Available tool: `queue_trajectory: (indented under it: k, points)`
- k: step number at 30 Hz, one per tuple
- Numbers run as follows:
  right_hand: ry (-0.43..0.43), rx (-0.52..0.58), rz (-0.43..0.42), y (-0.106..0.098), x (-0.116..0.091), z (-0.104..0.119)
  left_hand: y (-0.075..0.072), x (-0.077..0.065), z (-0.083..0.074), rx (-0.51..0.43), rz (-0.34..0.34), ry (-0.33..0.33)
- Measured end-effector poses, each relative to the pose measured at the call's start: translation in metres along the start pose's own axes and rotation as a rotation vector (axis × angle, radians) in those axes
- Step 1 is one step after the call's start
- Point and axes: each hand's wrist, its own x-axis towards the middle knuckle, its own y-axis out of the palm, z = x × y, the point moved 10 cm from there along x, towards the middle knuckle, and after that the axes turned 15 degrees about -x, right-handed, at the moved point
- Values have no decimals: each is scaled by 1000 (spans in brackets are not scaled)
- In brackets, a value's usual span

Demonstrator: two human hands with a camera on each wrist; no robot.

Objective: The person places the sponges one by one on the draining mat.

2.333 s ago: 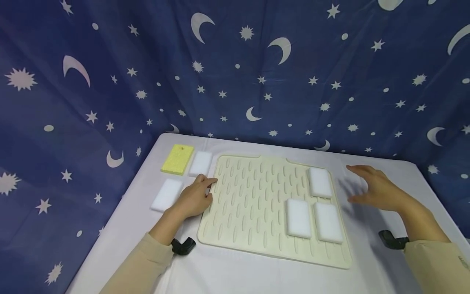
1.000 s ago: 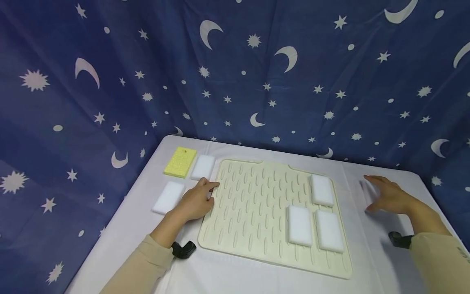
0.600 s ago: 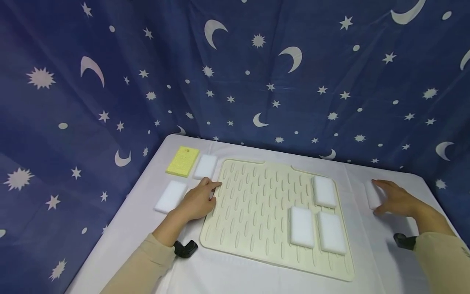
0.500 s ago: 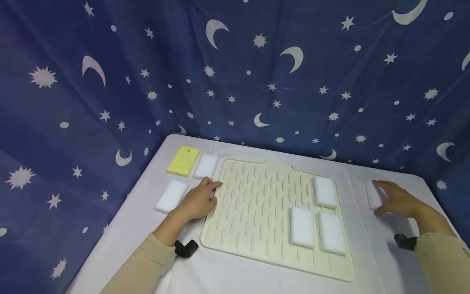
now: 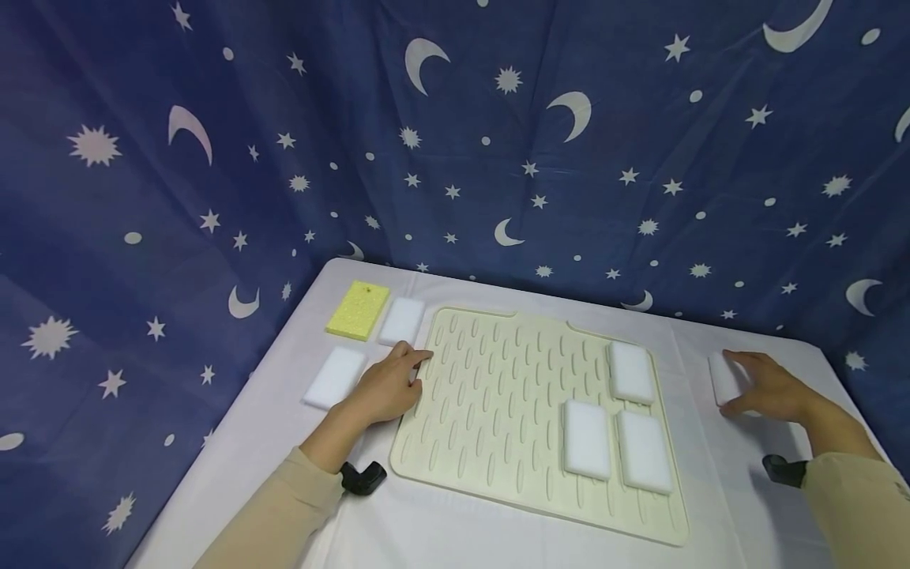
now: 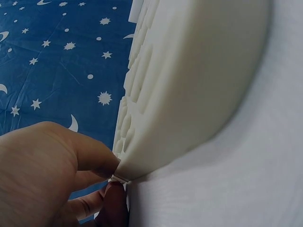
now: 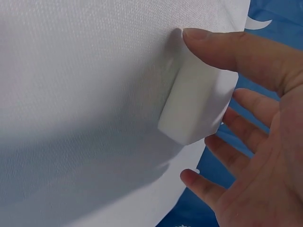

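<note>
In the head view my left hand point(image 5: 389, 384) pinches the left edge of a beige drying mat point(image 5: 483, 411) with raised oval ribs. The left wrist view shows index finger and thumb meeting at the edge of the mat point(image 6: 189, 90). Off the mat's right side, my right hand point(image 5: 773, 387) holds a white sponge point(image 5: 722, 378) flat on the table by its two ends, partly covering it. Close up, the thumb crosses one end of this sponge point(image 7: 194, 104) and the fingertips lie along the other side. Three white sponges point(image 5: 631, 371) rest on the mat's right part.
Left of the mat lie a yellow sponge point(image 5: 358, 310), a white sponge point(image 5: 402, 321) and another white sponge beside the left wrist. A white cloth covers the table point(image 5: 512, 545). Behind stands a dark blue curtain point(image 5: 469, 103) with moons and stars.
My right hand has moved away from the mat, to the right and down, onto the white sponge on the table. The left hand stays at the mat's edge. The view has shifted slightly.
</note>
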Motion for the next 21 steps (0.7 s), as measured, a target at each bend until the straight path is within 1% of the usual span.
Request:
queue_trajectory:
  k: [11,21]
  points:
    - [33,-4,-4,-3,-7,0,1,1,1,-3,-2,-3]
    - [16,-9,-55,-9,-14,9,0,-1,-2,-3,0,3]
